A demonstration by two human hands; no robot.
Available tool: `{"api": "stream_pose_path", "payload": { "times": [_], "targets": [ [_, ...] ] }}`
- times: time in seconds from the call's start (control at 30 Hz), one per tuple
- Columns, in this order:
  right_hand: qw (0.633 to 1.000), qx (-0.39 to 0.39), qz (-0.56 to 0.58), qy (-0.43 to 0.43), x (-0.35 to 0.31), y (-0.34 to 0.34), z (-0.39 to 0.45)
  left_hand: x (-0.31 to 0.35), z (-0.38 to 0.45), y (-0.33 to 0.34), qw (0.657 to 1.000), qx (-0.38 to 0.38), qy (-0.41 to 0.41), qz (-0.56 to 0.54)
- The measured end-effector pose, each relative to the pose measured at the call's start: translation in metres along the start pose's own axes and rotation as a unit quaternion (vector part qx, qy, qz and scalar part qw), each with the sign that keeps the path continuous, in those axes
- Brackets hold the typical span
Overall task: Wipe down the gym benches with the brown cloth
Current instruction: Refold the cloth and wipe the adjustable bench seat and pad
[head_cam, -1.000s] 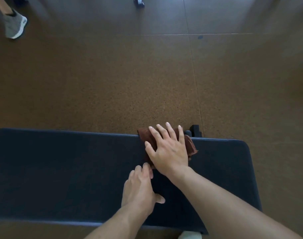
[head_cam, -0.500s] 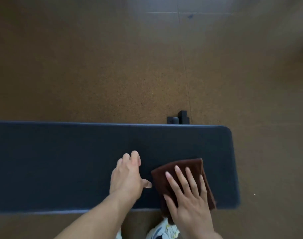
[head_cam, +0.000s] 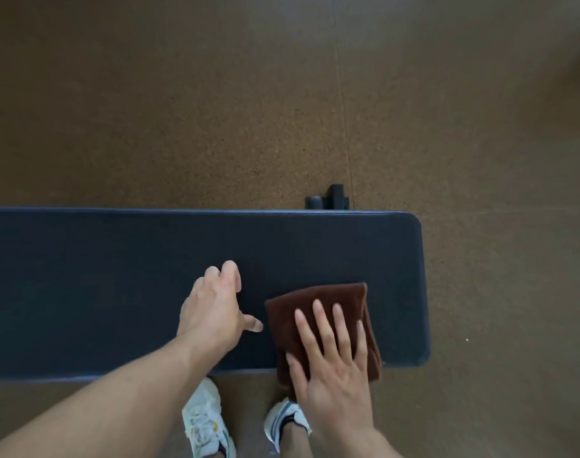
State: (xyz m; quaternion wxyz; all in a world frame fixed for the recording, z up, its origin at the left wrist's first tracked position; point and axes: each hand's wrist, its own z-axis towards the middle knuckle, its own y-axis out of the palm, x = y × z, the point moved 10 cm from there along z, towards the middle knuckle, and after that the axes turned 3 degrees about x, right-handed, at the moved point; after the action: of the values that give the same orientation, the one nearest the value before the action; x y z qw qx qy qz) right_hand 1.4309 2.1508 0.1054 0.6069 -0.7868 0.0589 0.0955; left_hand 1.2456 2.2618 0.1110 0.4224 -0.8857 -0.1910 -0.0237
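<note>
While the right hand (head_cam: 335, 368) lies flat on the folded brown cloth (head_cam: 318, 305), its fingers (head_cam: 321, 322) are spread and extended, gripping nothing: the palm simply presses the cloth down, likely to spread pressure for wiping. That cloth sits toward 4 o'clock on the dark padded gym bench (head_cam: 117, 276), near the pad's right end, with its lower edge hanging over the near side above the person's white sneakers (head_cam: 206, 421). At about 6 o'clock on the pad, the left hand (head_cam: 212, 309) rests with fingers loosely curled and thumb out, holding nothing; it seems placed to brace the body. A black frame foot (head_cam: 331, 198) pokes out at 12 o'clock beyond the far edge, onto the brown speckled floor (head_cam: 183, 94).
</note>
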Motion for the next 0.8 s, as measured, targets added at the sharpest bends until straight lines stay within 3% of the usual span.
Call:
{"api": "stream_pose_path", "payload": {
  "times": [0.1, 0.23, 0.37, 0.43, 0.53, 0.67, 0.8],
  "targets": [
    [1.000, 0.003, 0.003, -0.004, -0.001, 0.002, 0.016, 0.004, 0.000, 0.000, 1.000, -0.003, 0.006, 0.007],
    [1.000, 0.028, 0.011, -0.006, -0.015, -0.023, 0.114, 0.007, 0.001, -0.001, 1.000, -0.008, 0.022, 0.005],
    [0.999, -0.020, 0.014, 0.034, -0.029, -0.029, 0.195, 0.003, 0.002, -0.001, 1.000, -0.003, 0.026, -0.008],
    [0.999, -0.012, 0.014, 0.027, -0.030, -0.028, 0.189, 0.000, 0.002, 0.001, 0.999, 0.005, 0.035, -0.015],
    [1.000, 0.017, -0.005, 0.009, -0.025, -0.021, 0.115, -0.004, -0.002, 0.004, 0.998, 0.019, 0.054, -0.039],
    [0.999, -0.015, -0.044, -0.029, -0.016, -0.008, 0.018, -0.006, -0.029, 0.003, 0.985, 0.095, 0.114, -0.085],
    [0.996, -0.039, -0.075, 0.006, -0.015, -0.020, 0.057, -0.050, -0.104, 0.035, 0.947, 0.124, 0.155, -0.253]
  ]
}}
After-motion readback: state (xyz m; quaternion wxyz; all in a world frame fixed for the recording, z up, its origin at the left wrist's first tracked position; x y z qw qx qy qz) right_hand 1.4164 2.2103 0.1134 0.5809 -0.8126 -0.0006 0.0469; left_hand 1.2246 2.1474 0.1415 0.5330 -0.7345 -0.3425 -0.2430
